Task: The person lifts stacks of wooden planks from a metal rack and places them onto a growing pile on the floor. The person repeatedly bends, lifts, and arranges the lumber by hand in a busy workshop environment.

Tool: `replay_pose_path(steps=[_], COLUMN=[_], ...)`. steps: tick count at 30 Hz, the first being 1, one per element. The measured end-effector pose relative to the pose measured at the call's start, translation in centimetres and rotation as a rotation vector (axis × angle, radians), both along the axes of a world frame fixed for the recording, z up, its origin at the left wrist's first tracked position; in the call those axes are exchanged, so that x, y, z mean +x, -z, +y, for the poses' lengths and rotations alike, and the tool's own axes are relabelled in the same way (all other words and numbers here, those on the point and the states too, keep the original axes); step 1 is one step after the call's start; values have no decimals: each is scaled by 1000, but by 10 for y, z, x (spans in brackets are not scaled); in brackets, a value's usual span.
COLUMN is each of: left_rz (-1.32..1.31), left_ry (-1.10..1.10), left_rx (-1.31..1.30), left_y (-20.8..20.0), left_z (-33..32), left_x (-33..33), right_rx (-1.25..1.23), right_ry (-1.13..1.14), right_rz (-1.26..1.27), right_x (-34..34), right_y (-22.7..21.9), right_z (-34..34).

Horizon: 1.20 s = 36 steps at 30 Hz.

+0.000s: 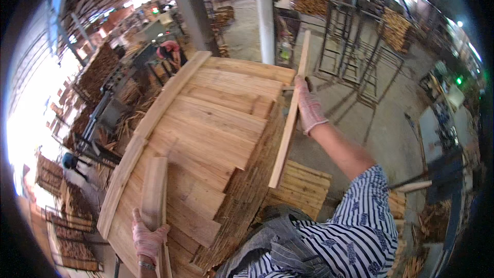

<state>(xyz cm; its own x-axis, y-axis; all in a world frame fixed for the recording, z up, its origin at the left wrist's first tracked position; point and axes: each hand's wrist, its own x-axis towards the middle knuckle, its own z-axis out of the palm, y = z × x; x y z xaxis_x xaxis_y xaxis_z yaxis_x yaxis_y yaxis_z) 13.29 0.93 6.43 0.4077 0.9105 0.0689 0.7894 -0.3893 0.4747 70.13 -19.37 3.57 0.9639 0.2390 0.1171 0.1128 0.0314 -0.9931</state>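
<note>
Both hands wear pale pinkish knit gloves. My left hand, low on the left, is closed round the near end of a wooden board, which lies over the stack and is slightly blurred. On the right, my right hand grips a long narrow wooden slat around its upper half. That slat is held up beside the stack's right edge, apart from most of it. Between the hands rises a tall stack of planks, its right ends uneven. Two boards laid end to end, the upper one, run along the stack's left edge.
A slatted wooden pallet lies on the floor right of the stack. Metal rack frames stand beyond it. A grey pillar and a white post rise behind. Two other people, one in a red top, are at the left.
</note>
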Motion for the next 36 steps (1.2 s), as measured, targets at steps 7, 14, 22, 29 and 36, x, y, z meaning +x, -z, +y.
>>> replay_pose_path(steps=[7,14,22,29,36], left_rz=[-326,-936,-1309,-1267,-1380], left_ry=[-262,-1,-578,-556,-989], left_rx=[-450,-375,155,220,236], left_y=[-66,-94,-142,-44,-33], left_z=[-9,-10,-97,-161,-241], left_x=[-14,-122,-80,-133,-46], right_rx=[226,142,413,447,433], right_ry=[128,77,-376,-19,-325], right_rz=[222,245,600,412,471], right_x=[-48,-76,-50,-99,-69], right_y=[50,37,51,36,67], right_z=[41,105,88,108,105])
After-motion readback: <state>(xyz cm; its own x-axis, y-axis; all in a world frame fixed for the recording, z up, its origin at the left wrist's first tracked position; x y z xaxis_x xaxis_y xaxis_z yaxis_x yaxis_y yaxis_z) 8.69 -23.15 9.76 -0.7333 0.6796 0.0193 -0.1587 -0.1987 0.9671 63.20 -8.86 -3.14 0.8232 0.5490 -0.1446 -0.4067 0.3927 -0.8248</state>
